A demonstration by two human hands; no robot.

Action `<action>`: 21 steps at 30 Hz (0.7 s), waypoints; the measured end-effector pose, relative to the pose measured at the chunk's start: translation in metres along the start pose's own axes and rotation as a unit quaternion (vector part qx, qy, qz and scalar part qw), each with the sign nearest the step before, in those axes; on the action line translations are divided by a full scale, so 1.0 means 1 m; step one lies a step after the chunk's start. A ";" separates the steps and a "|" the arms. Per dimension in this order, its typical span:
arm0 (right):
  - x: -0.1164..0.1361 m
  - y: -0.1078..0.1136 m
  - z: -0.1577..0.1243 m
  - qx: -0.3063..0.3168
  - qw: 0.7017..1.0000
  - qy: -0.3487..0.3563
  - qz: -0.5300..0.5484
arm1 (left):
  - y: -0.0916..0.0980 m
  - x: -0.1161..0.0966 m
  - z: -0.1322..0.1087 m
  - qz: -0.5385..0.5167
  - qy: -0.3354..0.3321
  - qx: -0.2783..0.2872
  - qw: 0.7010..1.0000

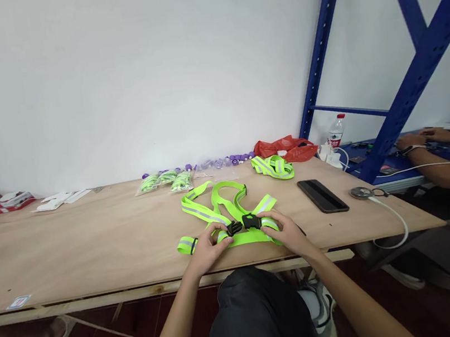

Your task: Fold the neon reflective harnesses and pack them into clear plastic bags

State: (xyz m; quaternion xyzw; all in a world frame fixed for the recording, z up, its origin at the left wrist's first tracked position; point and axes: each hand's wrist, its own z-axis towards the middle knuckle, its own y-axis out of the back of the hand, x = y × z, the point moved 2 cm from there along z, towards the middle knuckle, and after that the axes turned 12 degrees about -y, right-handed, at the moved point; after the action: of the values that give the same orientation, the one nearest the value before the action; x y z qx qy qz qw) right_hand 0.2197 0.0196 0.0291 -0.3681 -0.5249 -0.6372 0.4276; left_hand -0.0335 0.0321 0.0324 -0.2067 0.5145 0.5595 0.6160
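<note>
A neon-yellow reflective vest [204,212] made of straps with silver stripes lies spread on the wooden table in front of me. My left hand [209,247] is closed on the pronged half of its black buckle [234,227], at the left. On the other side, my right hand [284,231] grips the socket half of the buckle [251,221] between thumb and fingers. The two halves face each other with a small gap between them. A strap end with a black slider [188,245] sticks out beyond my left hand.
Bagged vests [181,182], a folded vest [272,167] and a red plastic bag [287,148] lie along the wall. A phone [322,195] and a round cabled device [361,192] are to the right. Beyond the blue rack [318,42] another person's hands [413,140] show.
</note>
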 end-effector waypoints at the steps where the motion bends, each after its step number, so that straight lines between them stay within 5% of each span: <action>1: 0.000 0.000 0.000 0.003 1.000 0.006 -0.001 | 0.002 -0.001 -0.001 0.009 -0.002 0.006 1.000; 10: 0.000 -0.001 -0.002 0.018 1.000 0.014 -0.013 | -0.003 0.002 -0.003 0.087 -0.071 -0.063 0.992; 21: -0.002 -0.003 -0.003 0.016 0.999 0.011 -0.029 | -0.001 0.003 -0.005 0.074 -0.051 -0.059 0.994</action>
State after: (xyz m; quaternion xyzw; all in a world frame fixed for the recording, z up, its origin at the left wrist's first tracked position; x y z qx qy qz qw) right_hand 0.2173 0.0172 0.0254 -0.3383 -0.5412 -0.6449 0.4204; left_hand -0.0352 0.0293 0.0280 -0.1749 0.4623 0.6426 0.5854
